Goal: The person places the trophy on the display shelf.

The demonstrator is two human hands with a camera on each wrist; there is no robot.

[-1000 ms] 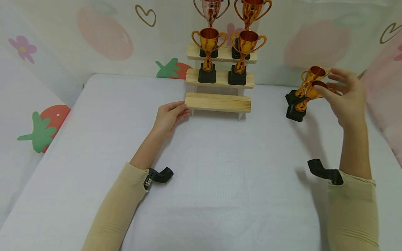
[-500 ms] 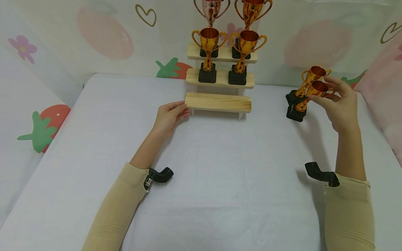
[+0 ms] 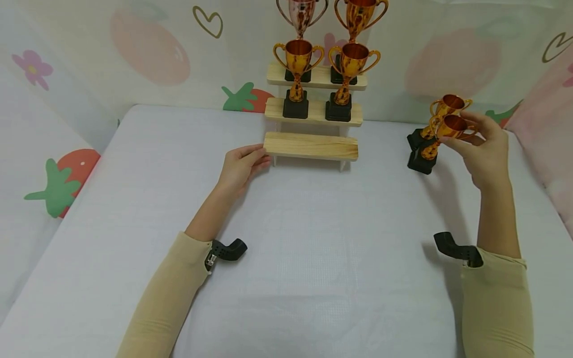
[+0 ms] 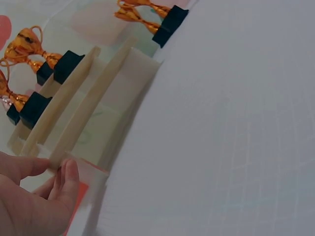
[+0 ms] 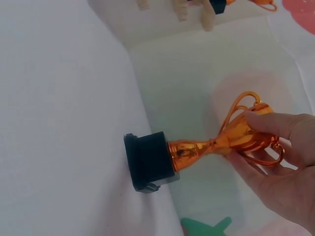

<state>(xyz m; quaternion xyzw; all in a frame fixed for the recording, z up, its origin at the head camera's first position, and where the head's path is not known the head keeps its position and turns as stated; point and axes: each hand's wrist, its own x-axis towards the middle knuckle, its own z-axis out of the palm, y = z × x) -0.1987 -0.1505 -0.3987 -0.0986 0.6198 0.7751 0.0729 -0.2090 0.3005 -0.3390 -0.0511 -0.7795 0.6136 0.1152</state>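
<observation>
My left hand pinches the left end of the lowest step of a wooden three-step display stand, thumb on top and fingers below in the left wrist view. On the right, my right hand grips the cup of a gold trophy between thumb and fingers. That trophy's black base is at the tablecloth. Directly behind it stands a second gold trophy, partly hidden. Two gold trophies, a left one and a right one, stand on the middle step.
On the top step stand a rose-coloured trophy and a gold trophy, cut off by the head view's upper edge. A printed curtain hangs behind the white-covered table. A pink cloth lies along the right edge.
My right hand has moved left and slightly down, and its fingers have closed round the front trophy's cup. The left hand and the stand have stayed in place.
</observation>
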